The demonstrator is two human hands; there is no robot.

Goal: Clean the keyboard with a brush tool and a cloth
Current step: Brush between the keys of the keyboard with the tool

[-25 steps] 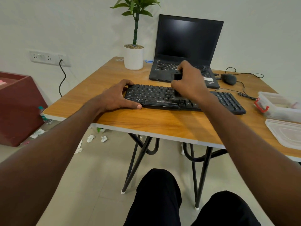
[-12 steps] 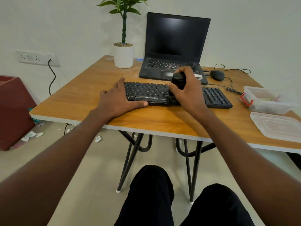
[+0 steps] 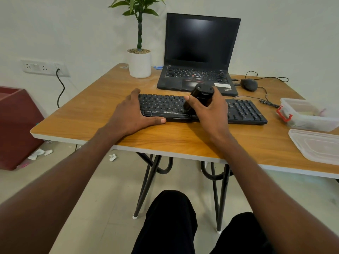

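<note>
While our right hand (image 3: 211, 110) curls its fingers round the black brush tool (image 3: 200, 97), tilted over the keyboard (image 3: 244, 111), long axis running left-right near the counter (image 3: 91, 118) front edge, our left hand (image 3: 132, 114) lies flat bracing its left end, laptop (image 3: 198, 52) just behind, bare wood in front.

the left hand (image 3: 134, 114) rests on the left end of the black keyboard (image 3: 244, 111), thumb stretched along its front edge, fingers over the far corner. the right hand (image 3: 211, 109) grips a black brush tool (image 3: 200, 95), tilted, its lower end down on the keys near the middle. the keyboard lies on the wooden counter (image 3: 91, 116). behind it stands an open laptop (image 3: 200, 50) with a dark screen, a potted plant (image 3: 139, 61) to its left, a mouse (image 3: 249, 84) to its right. a clear plastic box (image 3: 308, 114) and its lid (image 3: 317, 145) sit at the right edge.
</note>
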